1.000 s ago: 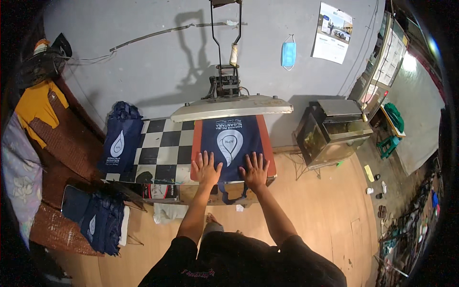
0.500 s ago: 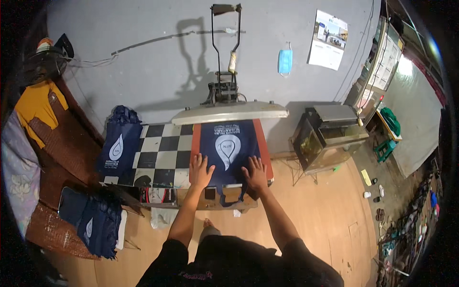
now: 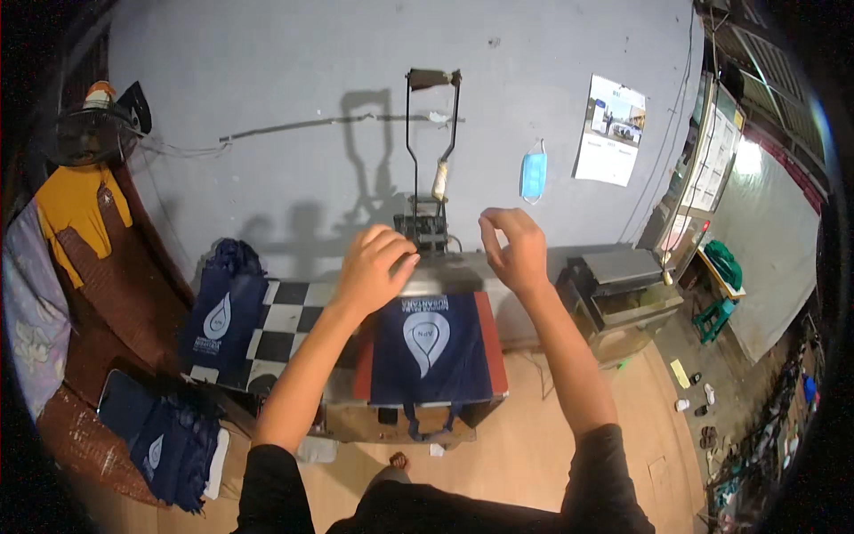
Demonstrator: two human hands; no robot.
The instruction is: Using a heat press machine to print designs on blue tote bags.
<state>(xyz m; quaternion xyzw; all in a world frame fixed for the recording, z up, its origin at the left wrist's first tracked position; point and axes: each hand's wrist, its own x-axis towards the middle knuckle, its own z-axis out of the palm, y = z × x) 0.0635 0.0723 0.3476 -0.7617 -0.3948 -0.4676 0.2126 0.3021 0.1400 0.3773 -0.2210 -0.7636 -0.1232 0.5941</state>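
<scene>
Navy bag [image 3: 430,350] with a white drop-shaped print, flat on the red pad [image 3: 492,343] of a heat press [image 3: 427,267], handles hanging over the near edge. Left hand [image 3: 374,267], loosely curled, empty, raised above the press plate. Right hand [image 3: 513,246], fingers half-bent, empty, raised beside it. Behind: press handle [image 3: 433,133] upright against grey wall [image 3: 294,98]. Left: more navy bags [image 3: 218,316] on checkered table [image 3: 289,325].

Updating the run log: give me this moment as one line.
left hand: raised, empty, near press handle | right hand: raised, empty | navy bag: flat on red platen | press: open
</scene>
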